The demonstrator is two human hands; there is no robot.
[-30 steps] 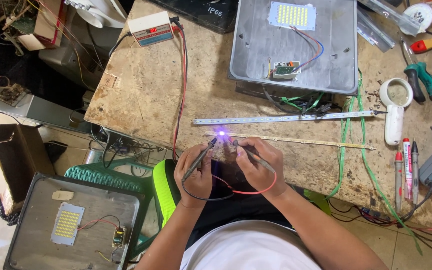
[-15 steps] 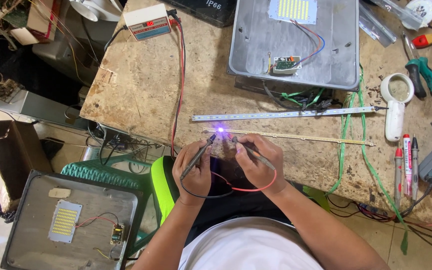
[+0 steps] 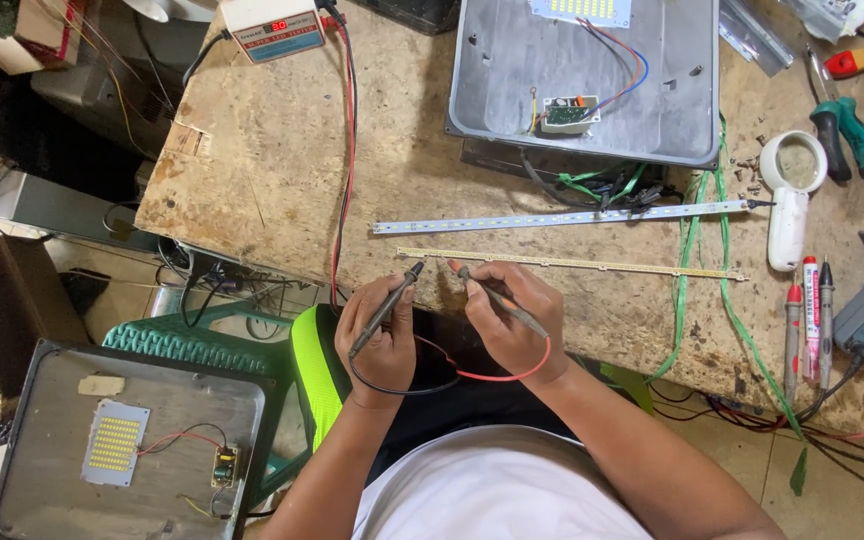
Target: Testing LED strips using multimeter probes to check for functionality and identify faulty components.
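The left hand [image 3: 380,335] grips a black probe [image 3: 387,308], and the right hand [image 3: 514,322] grips a second probe [image 3: 497,297], seemingly the red one, judging by its lead. Both are slim dark rods slanting away from the body, tips converging on the near end of a thin yellowish strip [image 3: 572,263]. That strip runs crosswise just beyond the knuckles. Past it lies a silver strip [image 3: 557,217], then a grey tray [image 3: 482,90]. Right of the hands sit pens [image 3: 810,310].
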